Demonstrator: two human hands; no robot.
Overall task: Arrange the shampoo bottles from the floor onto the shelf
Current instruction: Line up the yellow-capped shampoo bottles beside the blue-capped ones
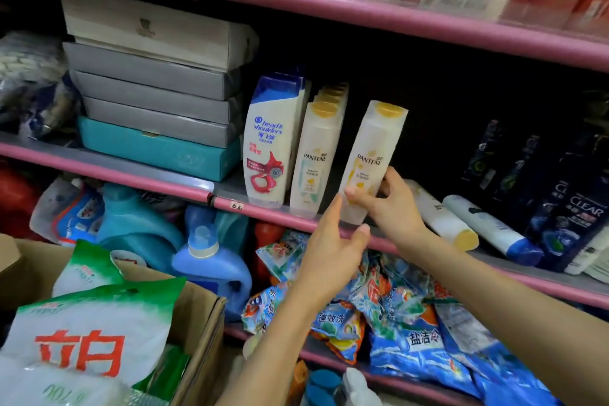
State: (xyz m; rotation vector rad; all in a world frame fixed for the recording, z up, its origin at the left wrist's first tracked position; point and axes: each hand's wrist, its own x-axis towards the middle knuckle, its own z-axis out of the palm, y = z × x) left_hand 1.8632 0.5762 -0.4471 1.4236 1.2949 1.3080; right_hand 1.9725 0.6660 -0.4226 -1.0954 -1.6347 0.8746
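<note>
Hands meet at centre frame over a pink-edged metal shelf (pixel 273 212) in a crowded shop aisle. A person's right hand (pixel 390 204) grips the lower part of a white Pantene shampoo bottle with a yellow cap (pixel 370 155), thumb on its front and fingers (pixel 393 176) curled round its right side; the bottle stands tilted to the right with its base at the shelf's front edge. The left hand (pixel 329 249) hovers just below, fingers loosely spread and holding nothing, fingertips near the bottle's base. To the left of centre stand a row of matching white Pantene bottles (pixel 316 155) and a row of white Head & Shoulders bottles with blue caps (pixel 270 138). Right of the held bottle, two white bottles (pixel 468 224) lie on their sides on the same shelf, beside dark blue Clear shampoo bottles (pixel 573 208) at the right edge. Stacked grey and teal cardboard boxes (pixel 158 102) fill the upper left; bright detergent pouches (pixel 395 316) crowd the shelf below.
</note>
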